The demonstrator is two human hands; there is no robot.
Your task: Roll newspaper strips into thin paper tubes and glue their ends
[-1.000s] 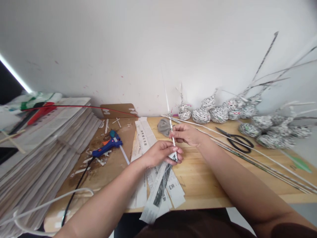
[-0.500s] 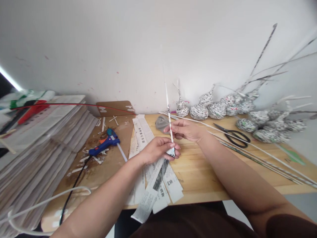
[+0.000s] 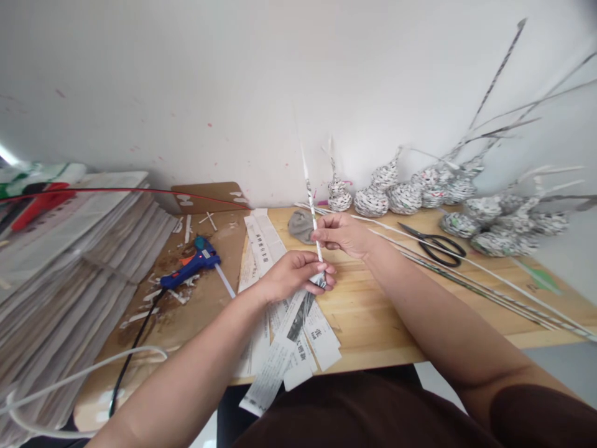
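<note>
A thin rolled newspaper tube (image 3: pixel 309 186) stands nearly upright before me, its tip thin and blurred against the wall. My right hand (image 3: pixel 342 235) pinches it partway up between thumb and fingers. Lower down, my left hand (image 3: pixel 298 274) grips the tube's base, where a newspaper strip (image 3: pixel 275 367) runs into it. That strip trails down toward me past the table's front edge. Under it and my left wrist lie several more cut newspaper strips (image 3: pixel 263 233). A grey crumpled lump (image 3: pixel 301 226) sits on the table just behind the tube.
A blue glue gun (image 3: pixel 191 267) lies on brown board among paper scraps, left. Stacked newspapers (image 3: pixel 88 267) fill the far left. Black-handled scissors (image 3: pixel 441 249) and long paper tubes (image 3: pixel 485 292) lie right. Woven paper gourd shapes (image 3: pixel 405 198) line the wall, some with long stems.
The camera view has shifted slightly. Both hands keep hold of the tube, which leans a little more to the left; the right hand sits slightly nearer its lower part.
</note>
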